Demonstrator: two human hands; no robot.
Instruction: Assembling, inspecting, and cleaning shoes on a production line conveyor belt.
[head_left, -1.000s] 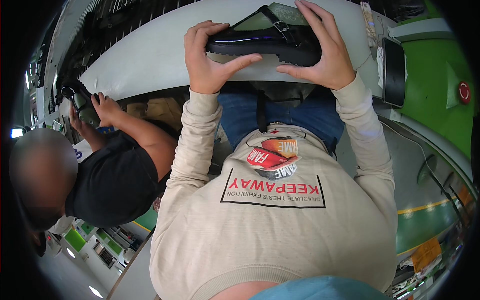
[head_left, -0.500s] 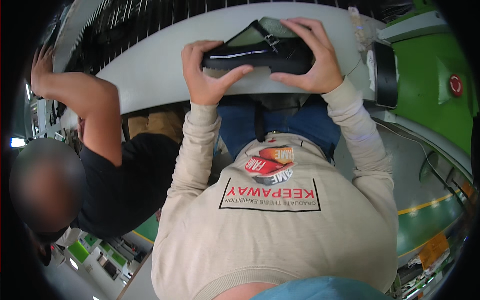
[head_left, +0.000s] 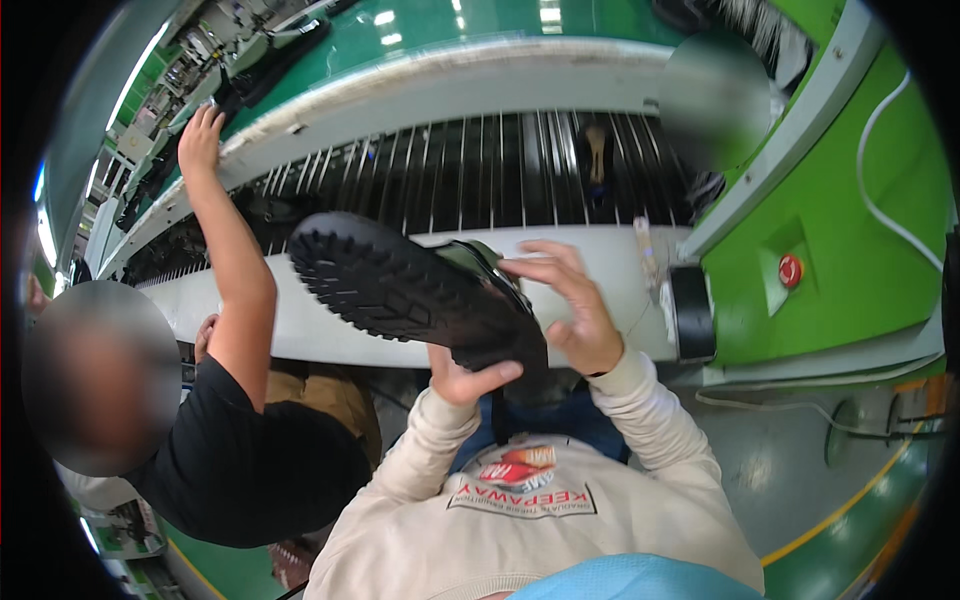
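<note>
A black shoe [head_left: 400,290] is tilted up in front of me, its treaded sole toward my head and its toe pointing to the upper left. Below the heel end my left hand [head_left: 462,378] grips it, with the thumb along the sole's edge and the other fingers hidden behind the shoe. My right hand [head_left: 575,305] is on the other side, beside the shoe's buckle and opening. Its fingers are stretched out and slightly blurred, and the fingertips reach the edge of the upper.
Behind the shoe runs a pale ledge [head_left: 600,250], then a rack of metal rods [head_left: 450,170] with dark shoes. A black box [head_left: 690,312] sits at right by a green machine [head_left: 830,250] with a red button. On my left, a co-worker's arm [head_left: 240,250] reaches across the rack.
The shoe has turned from side-on to sole toward me. My right hand has loosened from it and spread its fingers, while my left keeps hold. The view now reaches farther ahead.
</note>
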